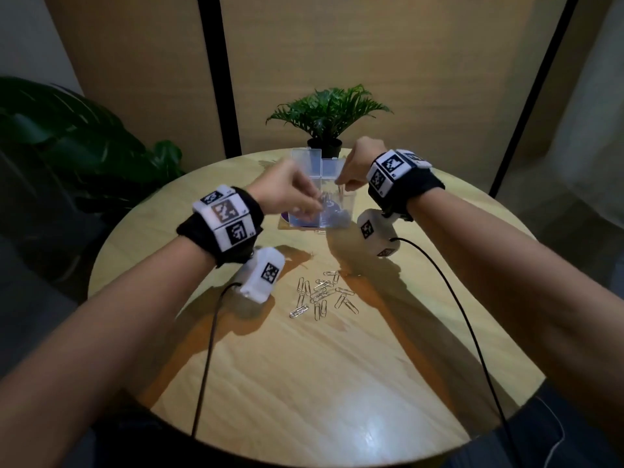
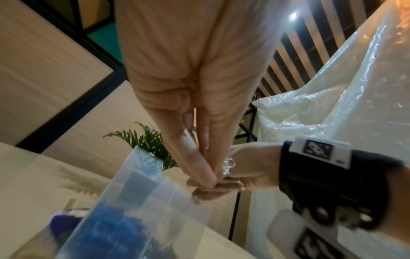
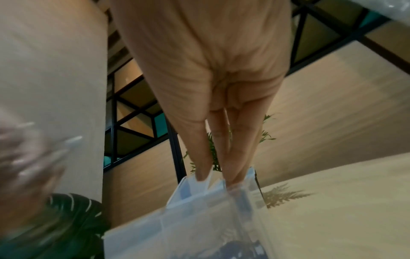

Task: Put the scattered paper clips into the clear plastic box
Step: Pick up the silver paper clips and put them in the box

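Note:
A clear plastic box [image 1: 337, 216] stands at the far middle of the round wooden table [image 1: 304, 383], its lid [image 1: 305, 163] raised behind it. My left hand [image 1: 315, 206] hovers over the box's left side, fingertips pinched on what looks like small silver paper clips. My right hand [image 1: 341, 184] is above the right rim and pinches one clip that hangs down. Several loose paper clips [image 1: 320, 295] lie in a heap nearer to me. The left wrist view shows my left fingertips [image 2: 208, 178] pressed together above the box [image 2: 144, 201]. The right wrist view shows my right fingertips [image 3: 235, 178] at the box's rim [image 3: 199, 219].
A small potted plant [image 1: 326, 130] stands just behind the box. A large-leaved plant [image 1: 84, 140] is off the table to the left. The box sits on a purple disc [image 1: 286, 218]. One stray clip [image 1: 319, 232] lies by the box's front. Two camera cables [image 1: 206, 366] trail across the table.

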